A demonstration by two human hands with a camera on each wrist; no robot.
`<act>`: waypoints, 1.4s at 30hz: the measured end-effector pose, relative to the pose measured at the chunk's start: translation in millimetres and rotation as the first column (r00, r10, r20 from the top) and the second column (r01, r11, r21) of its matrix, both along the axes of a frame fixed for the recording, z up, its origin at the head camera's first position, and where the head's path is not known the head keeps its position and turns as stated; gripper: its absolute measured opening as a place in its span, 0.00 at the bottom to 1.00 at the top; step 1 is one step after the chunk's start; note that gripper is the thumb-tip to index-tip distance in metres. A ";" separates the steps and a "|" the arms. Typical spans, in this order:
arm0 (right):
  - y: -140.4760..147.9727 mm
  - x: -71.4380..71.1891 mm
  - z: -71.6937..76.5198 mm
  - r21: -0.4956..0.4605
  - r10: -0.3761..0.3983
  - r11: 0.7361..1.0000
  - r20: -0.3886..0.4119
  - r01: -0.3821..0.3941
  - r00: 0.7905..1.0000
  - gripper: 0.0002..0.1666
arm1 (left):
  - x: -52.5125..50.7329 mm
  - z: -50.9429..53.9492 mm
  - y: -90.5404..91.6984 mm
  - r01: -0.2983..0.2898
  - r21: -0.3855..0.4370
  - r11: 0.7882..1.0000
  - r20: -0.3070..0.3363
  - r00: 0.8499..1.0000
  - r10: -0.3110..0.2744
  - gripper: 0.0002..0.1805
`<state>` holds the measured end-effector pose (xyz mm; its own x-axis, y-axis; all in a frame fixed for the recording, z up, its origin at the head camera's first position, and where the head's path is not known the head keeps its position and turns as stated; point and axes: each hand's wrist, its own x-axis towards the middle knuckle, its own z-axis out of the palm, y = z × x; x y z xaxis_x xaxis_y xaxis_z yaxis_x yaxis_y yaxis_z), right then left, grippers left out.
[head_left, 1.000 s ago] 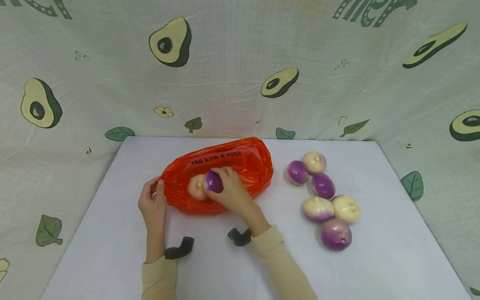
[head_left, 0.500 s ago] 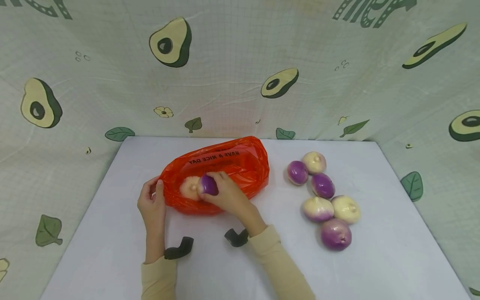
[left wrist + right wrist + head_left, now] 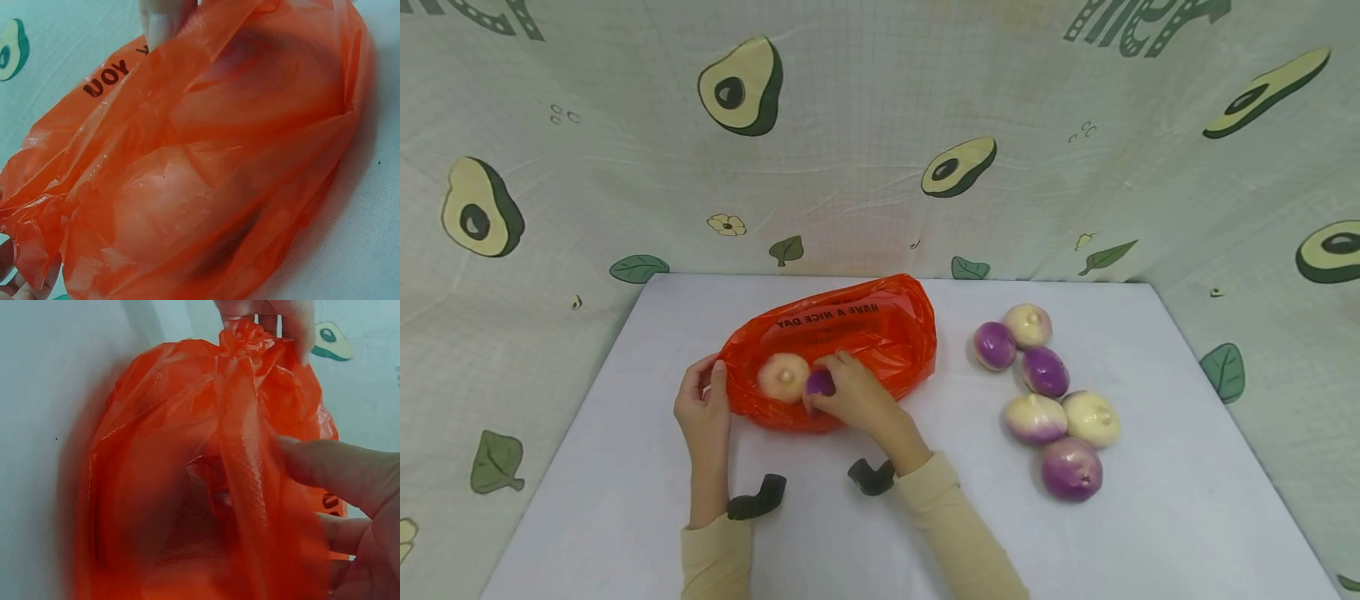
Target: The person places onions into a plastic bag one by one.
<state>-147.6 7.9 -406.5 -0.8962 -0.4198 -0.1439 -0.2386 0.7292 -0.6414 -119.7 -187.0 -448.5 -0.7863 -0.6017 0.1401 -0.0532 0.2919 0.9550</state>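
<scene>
Fingers of the right hand (image 3: 861,398) grip a purple turnip (image 3: 820,383) inside a red plastic bag (image 3: 916,329); left hand (image 3: 706,400) pinches its nine-o'clock rim.

A pale cloth backdrop (image 3: 865,92) hung behind a white tabletop (image 3: 1195,533) and continued along its left and right sides. Faint grid lines crossed the fabric, which was printed with halved avocados (image 3: 748,86), green leaves (image 3: 1222,372) and a small cream flower (image 3: 727,224) — plus large green lettering (image 3: 1150,27), cut off at the top edge. Light fell softly and fairly evenly — shallow creases showed in the cloth.
</scene>
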 end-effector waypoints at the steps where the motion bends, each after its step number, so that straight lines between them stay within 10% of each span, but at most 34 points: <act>1: 0.1 0.1 0.2 0.001 -0.001 1.000 0.000 0.001 1.000 0.31 | -0.2 -0.1 0.1 0.000 0.001 1.000 -0.001 1.000 0.000 0.21; 24: 49.0 29.2 23.1 -0.313 -0.130 0.944 -0.058 0.105 0.990 0.23 | -0.7 0.3 0.2 0.008 0.005 1.000 0.016 1.000 -0.008 0.22; 42: 115.9 59.7 20.6 -0.449 -0.391 0.851 -0.193 0.273 0.900 0.17 | 0.1 0.7 0.3 0.004 0.005 1.000 0.036 0.999 -0.004 0.21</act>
<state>-87.9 123.8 -385.9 -0.9700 -0.0571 0.2361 -0.2334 0.4886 -0.8407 -119.6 -186.7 -447.8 -0.7934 -0.5990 0.1087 -0.0867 0.2880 0.9537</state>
